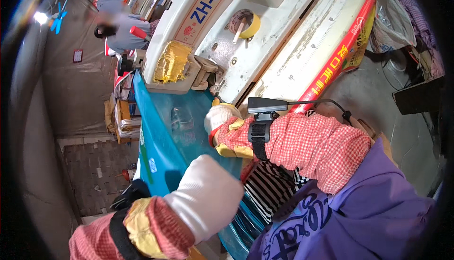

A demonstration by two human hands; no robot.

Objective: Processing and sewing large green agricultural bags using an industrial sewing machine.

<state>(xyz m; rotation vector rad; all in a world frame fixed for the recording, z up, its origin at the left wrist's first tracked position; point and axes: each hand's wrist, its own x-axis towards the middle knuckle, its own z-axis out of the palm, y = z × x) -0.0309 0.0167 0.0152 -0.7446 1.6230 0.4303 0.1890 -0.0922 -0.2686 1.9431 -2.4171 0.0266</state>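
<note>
A white sewing machine [163, 66] fills the upper middle, with a strip of gold tape on its head. My right hand [222, 118], in a white glove with a yellow fingertip, is at the machine's presser foot [215, 81]. Its fingers look drawn together, but anything between them is too small to make out. My left hand [208, 191], also in a white glove, hangs over a translucent blue plastic sheet [163, 137]. The back of that hand faces up and hides its fingers. The sheet spreads below the machine head and down toward my lap.
On the machine bed lies a roll of yellow tape [253, 26] with a white stick in it. A red-edged worktable [307, 37] runs along the right. At upper left a person [125, 30] sits by another machine. A white plastic bag [388, 23] hangs at upper right.
</note>
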